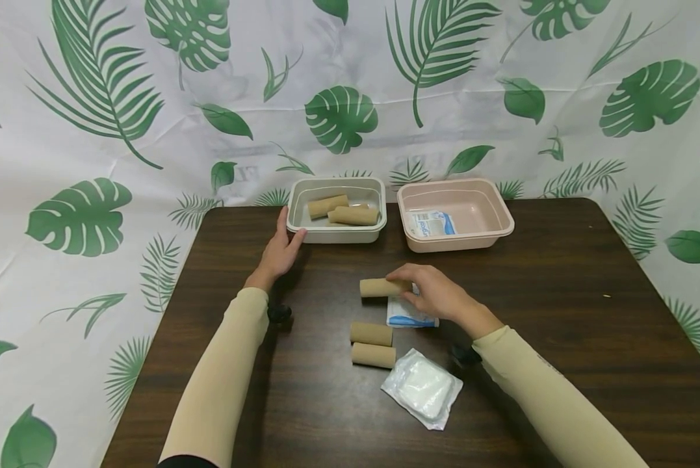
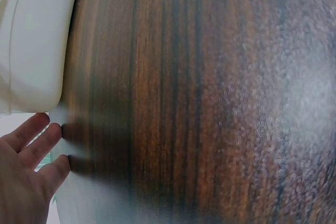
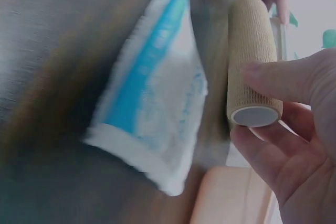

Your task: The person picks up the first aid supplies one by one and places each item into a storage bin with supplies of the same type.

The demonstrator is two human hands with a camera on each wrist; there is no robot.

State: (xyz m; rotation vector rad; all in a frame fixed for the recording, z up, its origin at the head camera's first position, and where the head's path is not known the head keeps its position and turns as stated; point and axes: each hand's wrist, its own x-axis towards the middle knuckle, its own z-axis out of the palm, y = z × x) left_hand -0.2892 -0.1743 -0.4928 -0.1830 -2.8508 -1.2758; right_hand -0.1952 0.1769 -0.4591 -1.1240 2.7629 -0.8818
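My right hand [image 1: 440, 296] pinches a tan bandage roll [image 1: 375, 288] between thumb and fingers, above the table. In the right wrist view the roll [image 3: 251, 40] shows a woven surface and a white core at its end. Below it lies a flat white and blue packet [image 1: 408, 320]. My left hand [image 1: 278, 252] rests against the left front corner of a pale grey bin [image 1: 340, 236], its fingers extended in the left wrist view [image 2: 31, 166]. Inside that bin are several tan rolls [image 1: 355, 216]. Two more rolls [image 1: 373, 355] lie side by side on the table, nearer me.
To the right of the grey bin stands a pink bin [image 1: 456, 244] with a white and blue packet [image 1: 433, 223] in it. A clear-wrapped white pad [image 1: 423, 390] lies near the front. Behind the dark wooden table [image 1: 560, 292] hangs a leaf-patterned cloth [image 1: 350, 58].
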